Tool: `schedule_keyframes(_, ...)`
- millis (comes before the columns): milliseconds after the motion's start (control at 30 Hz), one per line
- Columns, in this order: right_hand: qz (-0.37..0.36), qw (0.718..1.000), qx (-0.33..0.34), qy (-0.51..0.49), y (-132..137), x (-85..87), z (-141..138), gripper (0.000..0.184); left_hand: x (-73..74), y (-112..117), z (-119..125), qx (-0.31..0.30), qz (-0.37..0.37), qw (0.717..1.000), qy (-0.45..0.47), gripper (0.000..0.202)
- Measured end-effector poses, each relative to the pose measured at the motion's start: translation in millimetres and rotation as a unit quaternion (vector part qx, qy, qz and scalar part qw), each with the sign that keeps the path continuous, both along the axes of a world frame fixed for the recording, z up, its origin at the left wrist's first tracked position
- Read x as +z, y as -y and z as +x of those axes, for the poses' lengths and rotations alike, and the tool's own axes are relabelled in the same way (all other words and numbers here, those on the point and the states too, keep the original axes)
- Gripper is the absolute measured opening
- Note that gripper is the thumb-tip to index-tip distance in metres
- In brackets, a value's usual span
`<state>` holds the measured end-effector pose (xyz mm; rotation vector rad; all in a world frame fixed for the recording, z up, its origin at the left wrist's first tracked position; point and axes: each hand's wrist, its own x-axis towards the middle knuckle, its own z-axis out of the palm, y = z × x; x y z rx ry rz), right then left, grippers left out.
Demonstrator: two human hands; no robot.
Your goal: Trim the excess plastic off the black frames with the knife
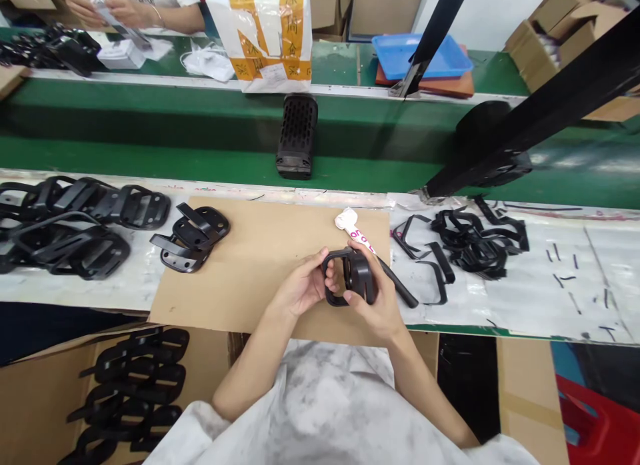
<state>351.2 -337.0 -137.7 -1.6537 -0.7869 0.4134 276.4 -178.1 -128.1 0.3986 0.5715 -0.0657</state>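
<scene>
Holding black plastic looped bracket point(364, 278).
Left hand point(306, 286) pinches its rim, nine o'clock; right hand point(381, 305) clasps its body, three; apt holds, likely light, stiff.

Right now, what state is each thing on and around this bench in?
Black part: held between both hands
Left hand: gripping the part's loop
Right hand: gripping the opposite side
Cardboard sheet: lying flat
Black strips: piled in a tangle
Wrapped package: taped up
Blue tray: resting on a reddish-brown board
Upper-right carton: flaps open
Lower-left carton: open, holding black pieces
</scene>
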Motion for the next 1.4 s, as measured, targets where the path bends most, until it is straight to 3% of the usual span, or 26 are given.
schedule_keyframes(200, 0.015, 0.999, 0.014, 0.046, 5, 6.6, 3, 0.070, -1.9, 2, -2, -0.002, 0.063, 0.998, 0.014, 0.038)
schedule_keyframes(367, 0.042, 0.999, 0.025, -0.013, 2, 7.3, 9, 0.069, -0.1, 12, -1, 0.043, 0.090, 0.994, 0.051, 0.041)
schedule_keyframes(567, 0.099, 0.988, -0.084, -0.089, -10, -1.8, 14, 0.065, -12.1, 30, -3, 0.045, 0.184, 0.979, 0.069, 0.047)
schedule_keyframes(667, 0.101, 0.984, -0.101, -0.101, -16, -1.8, 13, 0.070, -18.1, 36, -8, 0.058, 0.121, 0.989, 0.061, 0.043)
schedule_keyframes(800, 0.098, 0.986, -0.080, -0.108, -17, -0.7, 13, 0.071, -14.1, 40, -13, 0.061, 0.012, 0.997, 0.042, 0.040)
schedule_keyframes(900, 0.094, 0.987, -0.074, -0.106, -14, -2.2, 14, 0.069, -10.2, 42, -16, 0.078, 0.019, 0.996, 0.032, 0.039)
schedule_keyframes(1000, 0.082, 0.990, -0.070, -0.093, -12, -0.6, 16, 0.068, -13.9, 38, -20, 0.056, 0.044, 0.997, 0.023, 0.039)
schedule_keyframes(1167, 0.031, 0.999, -0.019, 0.029, -14, 12.9, 20, 0.070, -16.8, 18, -17, 0.041, 0.139, 0.987, 0.067, 0.040)
schedule_keyframes(1400, -0.007, 0.994, 0.015, 0.112, -18, 8.4, 14, 0.084, 0.7, 3, 10, 0.050, 0.076, 0.996, -0.002, 0.058)
